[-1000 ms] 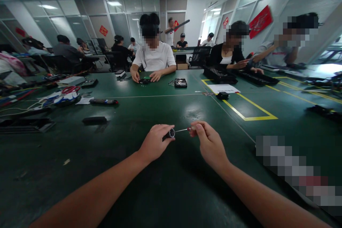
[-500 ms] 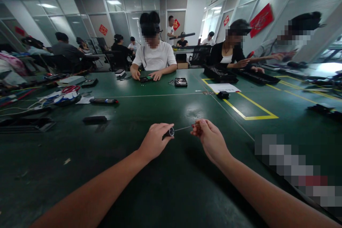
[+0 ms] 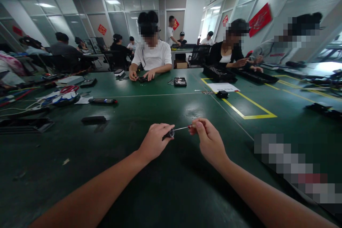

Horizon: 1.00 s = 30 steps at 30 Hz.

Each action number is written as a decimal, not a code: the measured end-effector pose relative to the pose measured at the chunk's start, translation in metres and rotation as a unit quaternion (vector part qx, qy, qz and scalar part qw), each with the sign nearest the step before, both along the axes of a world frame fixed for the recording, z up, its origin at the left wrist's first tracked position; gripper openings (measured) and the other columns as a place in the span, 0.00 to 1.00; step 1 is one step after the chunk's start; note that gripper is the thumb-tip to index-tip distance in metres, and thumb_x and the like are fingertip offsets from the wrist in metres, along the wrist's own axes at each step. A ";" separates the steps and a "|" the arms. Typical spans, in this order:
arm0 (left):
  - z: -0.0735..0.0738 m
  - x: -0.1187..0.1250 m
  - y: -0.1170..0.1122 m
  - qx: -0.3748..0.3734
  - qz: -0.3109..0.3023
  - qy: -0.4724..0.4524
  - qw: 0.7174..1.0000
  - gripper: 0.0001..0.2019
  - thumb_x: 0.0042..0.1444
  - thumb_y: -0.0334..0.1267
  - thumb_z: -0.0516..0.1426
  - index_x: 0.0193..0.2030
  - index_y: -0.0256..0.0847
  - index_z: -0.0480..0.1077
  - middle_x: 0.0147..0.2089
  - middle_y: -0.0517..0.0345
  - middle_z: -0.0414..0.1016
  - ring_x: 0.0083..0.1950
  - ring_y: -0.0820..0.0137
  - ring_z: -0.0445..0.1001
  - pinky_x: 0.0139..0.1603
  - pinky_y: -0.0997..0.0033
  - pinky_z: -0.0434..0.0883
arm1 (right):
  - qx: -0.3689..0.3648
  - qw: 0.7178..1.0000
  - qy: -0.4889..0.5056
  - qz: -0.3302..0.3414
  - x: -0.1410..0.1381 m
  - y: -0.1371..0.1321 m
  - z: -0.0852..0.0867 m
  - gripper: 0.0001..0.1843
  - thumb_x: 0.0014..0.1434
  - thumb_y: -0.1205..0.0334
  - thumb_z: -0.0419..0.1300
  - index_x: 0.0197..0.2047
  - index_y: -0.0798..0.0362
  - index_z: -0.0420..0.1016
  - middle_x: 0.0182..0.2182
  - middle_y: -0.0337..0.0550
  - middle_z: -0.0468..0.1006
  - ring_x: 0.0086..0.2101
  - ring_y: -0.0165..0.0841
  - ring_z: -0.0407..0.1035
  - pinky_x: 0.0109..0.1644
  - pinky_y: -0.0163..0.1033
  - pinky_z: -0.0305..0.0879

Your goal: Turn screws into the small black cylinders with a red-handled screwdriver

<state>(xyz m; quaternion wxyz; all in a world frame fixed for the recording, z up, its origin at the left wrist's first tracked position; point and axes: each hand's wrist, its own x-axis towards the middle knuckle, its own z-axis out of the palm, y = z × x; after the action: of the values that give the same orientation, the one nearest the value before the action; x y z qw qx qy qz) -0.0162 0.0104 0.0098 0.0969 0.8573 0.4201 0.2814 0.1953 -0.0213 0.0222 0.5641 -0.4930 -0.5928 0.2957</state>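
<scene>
My left hand (image 3: pixel 154 141) is closed around a dark cylindrical part (image 3: pixel 171 133) whose round, pale-rimmed end faces right. Most of that part is hidden by my fingers and palm, so its kind cannot be told. Between thumb and fingers, my right hand (image 3: pixel 211 137) grips a screwdriver (image 3: pixel 181 128) by its reddish handle. The thin metal shaft points left and its tip reaches the rim of the dark part; whether it goes inside is not clear. Both hands are held above the green table (image 3: pixel 149 192).
Left of my hands lie a black block (image 3: pixel 93 119), a dark pen-shaped tool (image 3: pixel 103 101) and a black tray (image 3: pixel 25 125). Ahead are a small black box (image 3: pixel 222 94), a white sheet (image 3: pixel 223 87) and a black case (image 3: pixel 180 82). Co-workers sit across the table.
My right hand has turned slightly, its fingers more closed around the screwdriver, which has shifted a little left. My left hand stays almost still. Across the table, a co-worker's hands have moved.
</scene>
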 end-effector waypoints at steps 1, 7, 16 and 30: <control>-0.001 0.000 0.000 0.000 -0.002 -0.001 1.000 0.22 0.61 0.31 0.63 0.61 0.43 0.70 0.55 0.54 0.77 0.56 0.61 0.73 0.60 0.52 0.69 | 0.008 1.000 -0.022 -0.002 0.000 -0.002 0.001 0.15 0.71 0.50 0.51 0.44 0.51 0.71 0.33 0.42 0.78 0.34 0.35 0.74 0.42 0.43 0.70; -0.005 -0.001 0.003 -0.002 -0.019 -0.024 1.000 0.22 0.60 0.29 0.63 0.61 0.44 0.70 0.56 0.54 0.76 0.57 0.63 0.73 0.61 0.54 0.69 | 0.065 0.987 -0.147 -0.003 -0.001 -0.011 0.009 0.11 0.72 0.55 0.50 0.45 0.50 0.70 0.33 0.40 0.79 0.34 0.34 0.76 0.39 0.39 0.68; -0.005 -0.003 0.005 -0.025 -0.011 -0.060 0.998 0.21 0.59 0.30 0.63 0.59 0.44 0.72 0.56 0.54 0.77 0.58 0.63 0.74 0.62 0.54 0.70 | 0.088 0.982 -0.167 -0.024 0.001 -0.012 0.013 0.10 0.72 0.57 0.49 0.43 0.50 0.69 0.30 0.39 0.78 0.31 0.33 0.75 0.36 0.37 0.66; -0.003 -0.004 0.003 -0.051 0.006 -0.068 0.996 0.20 0.60 0.32 0.63 0.60 0.44 0.72 0.58 0.55 0.76 0.59 0.63 0.73 0.63 0.54 0.69 | 0.066 0.983 -0.171 -0.030 0.001 -0.012 0.012 0.11 0.72 0.56 0.48 0.43 0.50 0.69 0.31 0.41 0.78 0.32 0.35 0.75 0.37 0.39 0.67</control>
<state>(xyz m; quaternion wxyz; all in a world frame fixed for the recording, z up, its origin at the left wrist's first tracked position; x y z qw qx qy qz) -0.0203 0.0135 0.0067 0.1672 0.8277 0.4310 0.3181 0.1958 -0.0330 0.0339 0.4941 -0.5157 -0.6837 0.1498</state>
